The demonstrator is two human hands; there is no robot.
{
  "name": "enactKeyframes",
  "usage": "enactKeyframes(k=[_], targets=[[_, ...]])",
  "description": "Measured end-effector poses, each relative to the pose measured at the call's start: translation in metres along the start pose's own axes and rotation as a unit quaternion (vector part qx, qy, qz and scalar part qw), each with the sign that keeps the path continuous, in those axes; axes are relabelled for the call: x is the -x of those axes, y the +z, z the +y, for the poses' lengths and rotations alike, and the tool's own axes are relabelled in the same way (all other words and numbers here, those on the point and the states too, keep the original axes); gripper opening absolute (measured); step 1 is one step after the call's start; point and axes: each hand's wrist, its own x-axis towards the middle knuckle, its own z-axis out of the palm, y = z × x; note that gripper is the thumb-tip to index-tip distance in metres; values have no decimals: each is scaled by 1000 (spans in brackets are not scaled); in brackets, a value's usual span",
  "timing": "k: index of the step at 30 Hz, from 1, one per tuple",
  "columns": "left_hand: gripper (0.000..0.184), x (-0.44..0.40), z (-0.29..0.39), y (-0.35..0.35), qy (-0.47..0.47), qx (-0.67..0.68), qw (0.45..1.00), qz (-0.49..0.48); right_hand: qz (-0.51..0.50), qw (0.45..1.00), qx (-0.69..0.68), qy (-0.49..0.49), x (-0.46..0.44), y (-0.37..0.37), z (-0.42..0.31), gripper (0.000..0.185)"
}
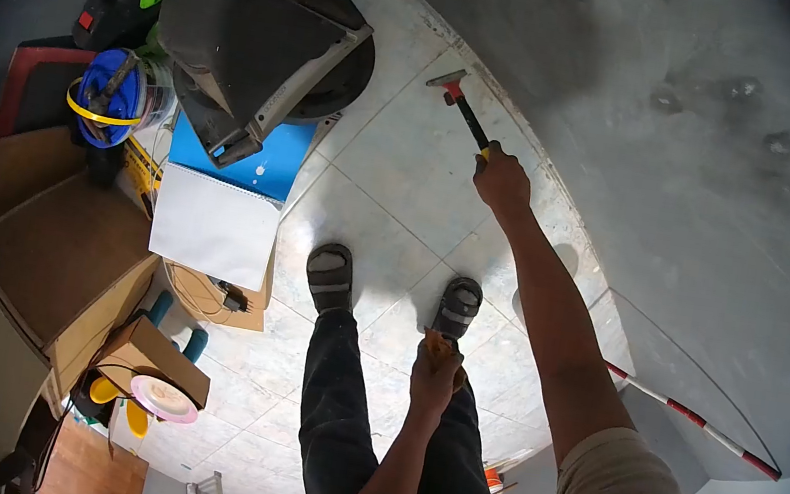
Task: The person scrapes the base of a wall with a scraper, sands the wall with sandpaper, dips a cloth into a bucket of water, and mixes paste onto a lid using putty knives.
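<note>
My right hand (503, 178) is wrapped round the handle of a scraper (467, 116), which has a black shaft and a red head with a flat metal blade. The tool points up and left over the tiled floor, its blade near the base of the grey wall (619, 87). In front of my body, just below my right sandal, my left hand (434, 376) is closed on a crumpled orange-brown cloth (438, 347). Part of that cloth is hidden by my fingers.
Left of my feet are a white sheet (214, 225), a blue folder (277, 155), a large dark bag (233, 32), a blue bucket (105, 95) and cardboard boxes (160, 355). A red-and-white pole (694, 419) leans at the right.
</note>
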Motion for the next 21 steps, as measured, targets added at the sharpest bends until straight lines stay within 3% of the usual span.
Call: enactKeyframes(k=[3,6,9,11,13,16,21], targets=[[34,1,-8,8,55,-14,998,31,8,1000,-4,-7,-15,-10,-5,31],[24,10,6,18,35,26,999,2,33,999,-18,-2,-11,18,2,32],[25,9,0,18,10,49,998,-28,64,998,-5,15,36,54,35,33],[22,9,-4,31,2,44,999,15,11,998,-24,58,68,54,48,33],[22,0,-23,34,23,24,999,32,35,997,-31,63,72,50,55,33],[25,-2,-46,40,-19,-23,999,15,97,993,-61,36,50,45,66,30],[26,2,-51,50,-69,-91,993,2,65,992,-68,79,50,57,130,30]])
